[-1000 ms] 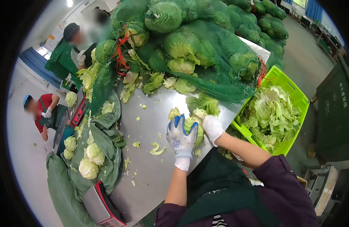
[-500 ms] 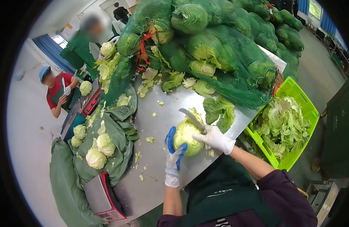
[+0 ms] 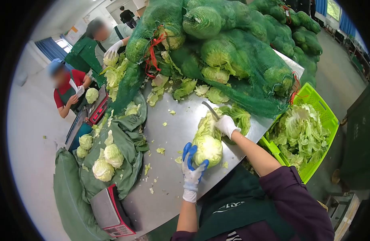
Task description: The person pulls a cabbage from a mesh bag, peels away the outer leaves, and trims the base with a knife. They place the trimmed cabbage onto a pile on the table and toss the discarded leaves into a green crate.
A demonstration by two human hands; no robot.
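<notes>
A pale green iceberg lettuce head (image 3: 209, 150) rests on the steel table (image 3: 169, 136) in front of me. My left hand (image 3: 192, 172), in a white glove with blue fingers, cups it from the left and near side. My right hand (image 3: 227, 125), gloved in white, grips a knife (image 3: 211, 109) with a curved blade pointing up and left. Under that hand, peeled-back outer leaves (image 3: 206, 125) lie against the far side of the head. A darker loose leaf (image 3: 242, 119) sits just beyond my right hand.
Green net sacks (image 3: 249, 60) of lettuce are piled along the far side. At right stands a lime-green crate (image 3: 310, 172) full of leaves. Trimmed heads (image 3: 103, 170) lie on green cloth at left, near a red-edged scale (image 3: 108, 211). Two people (image 3: 74, 90) work beyond.
The lettuce head has shifted nearer me and turned, its outer leaves now pulled away to the far side. My right hand moved farther away with the knife; my left moved slightly right.
</notes>
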